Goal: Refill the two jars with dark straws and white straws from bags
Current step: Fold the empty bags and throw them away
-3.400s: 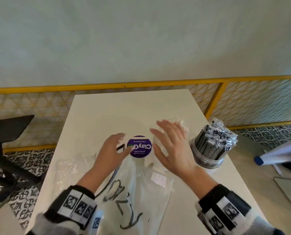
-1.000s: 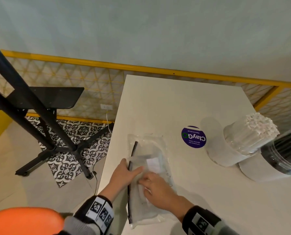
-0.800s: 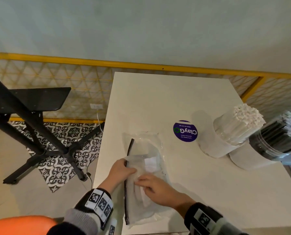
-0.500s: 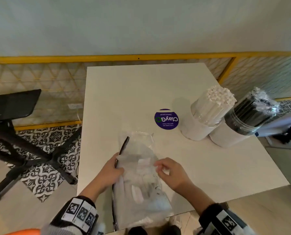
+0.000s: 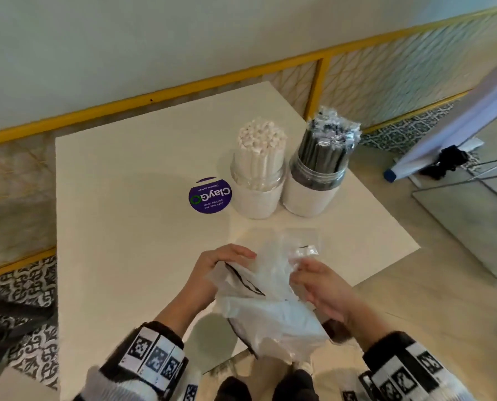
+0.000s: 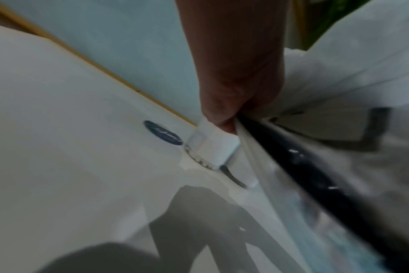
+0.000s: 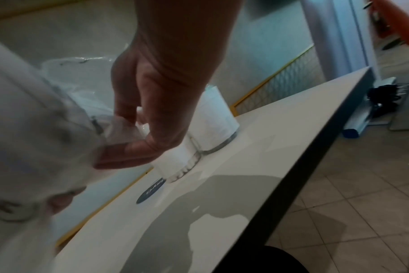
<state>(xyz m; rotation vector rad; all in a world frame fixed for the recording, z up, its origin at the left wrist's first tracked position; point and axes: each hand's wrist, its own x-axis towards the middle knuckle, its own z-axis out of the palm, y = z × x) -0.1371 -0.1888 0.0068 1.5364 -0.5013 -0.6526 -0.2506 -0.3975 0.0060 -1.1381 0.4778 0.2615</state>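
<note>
While both jars stand filled at the far right of the table [image 5: 120,227], white straws [image 5: 261,146] in one and dark straws [image 5: 326,146] in the other, I hold the crumpled clear bag [image 5: 270,302] above the near edge. My left hand [image 5: 212,270] grips its left side and my right hand [image 5: 322,287] pinches the right side.

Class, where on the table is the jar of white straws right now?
In the head view the jar of white straws stands toward the table's far right, between the purple sticker and the jar of dark straws.
</note>
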